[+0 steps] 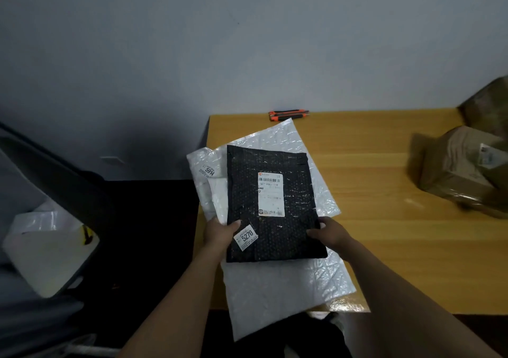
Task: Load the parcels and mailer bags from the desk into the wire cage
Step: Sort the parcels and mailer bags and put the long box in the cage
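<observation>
Both hands clasp the black bubble mailer (270,203) by its near corners, left hand (220,234) and right hand (331,234), atop white mailer bags (286,289) on the tabletop (398,234).

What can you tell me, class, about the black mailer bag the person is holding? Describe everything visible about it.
The black mailer bag is a flat, rectangular bubble-wrap pouch with a dotted, glossy surface. A white shipping label sits at its middle, and a smaller white sticker reading 5270 near its lower left corner. It lies on top of white mailer bags at the desk's left end. The left hand and right hand grip its near side edges.
</observation>
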